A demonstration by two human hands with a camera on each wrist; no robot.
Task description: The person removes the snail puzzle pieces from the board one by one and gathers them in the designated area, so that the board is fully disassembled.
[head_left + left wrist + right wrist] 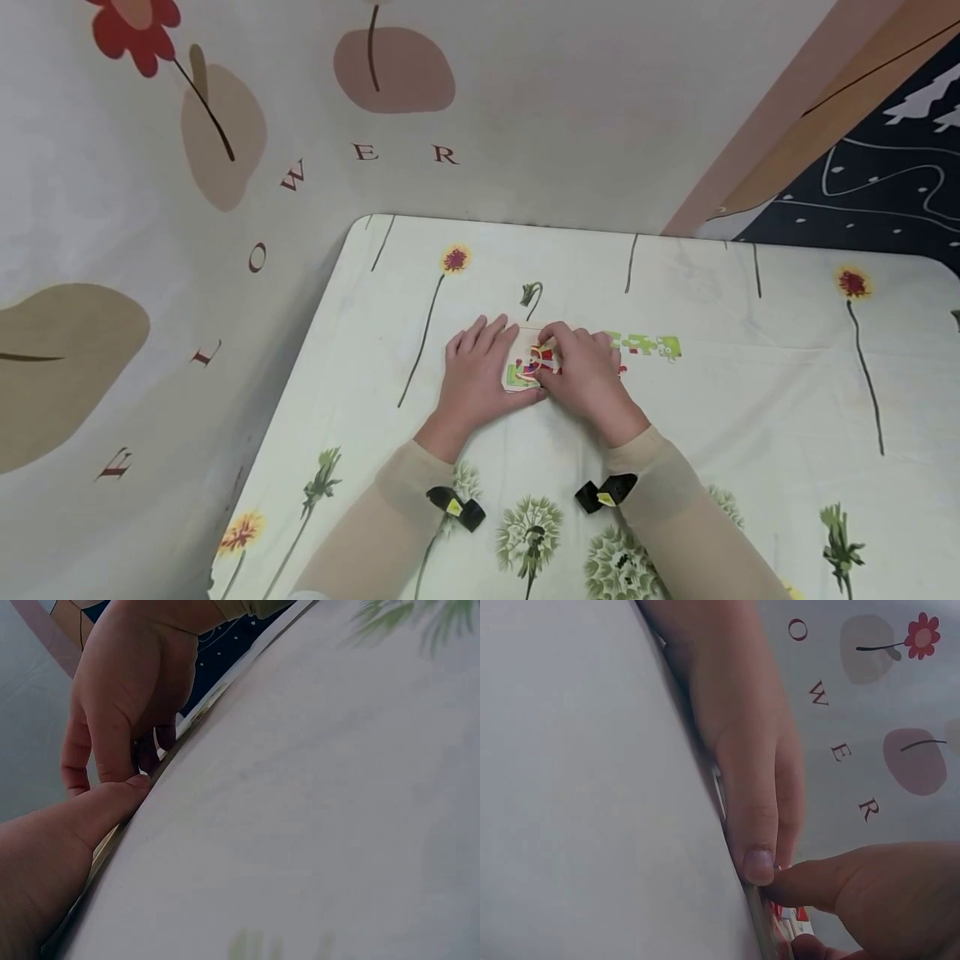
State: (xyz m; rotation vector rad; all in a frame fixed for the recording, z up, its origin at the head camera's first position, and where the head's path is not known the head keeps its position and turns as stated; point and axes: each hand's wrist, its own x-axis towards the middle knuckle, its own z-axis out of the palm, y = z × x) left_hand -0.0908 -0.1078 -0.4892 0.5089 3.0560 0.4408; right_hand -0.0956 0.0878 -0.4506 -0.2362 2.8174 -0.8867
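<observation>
A small jigsaw puzzle board (513, 382) with a pale rim and a green and red picture lies flat on the table, partly hidden by both hands. My left hand (480, 371) rests at its left side, fingers spread, the thumb along the near edge. With curled thumb and forefinger, my right hand (587, 373) pinches a red puzzle piece (543, 357) over the board. In the left wrist view the right hand (124, 697) reaches down close to the left thumb (112, 802). The right wrist view shows the left hand (742, 750) against the board's edge.
Loose green puzzle pieces (641, 343) lie in a row right of the board, partly behind the right hand. The table (765, 392) wears a white flower-print cloth. A printed wall (570, 142) rises along the table's far edge and left side.
</observation>
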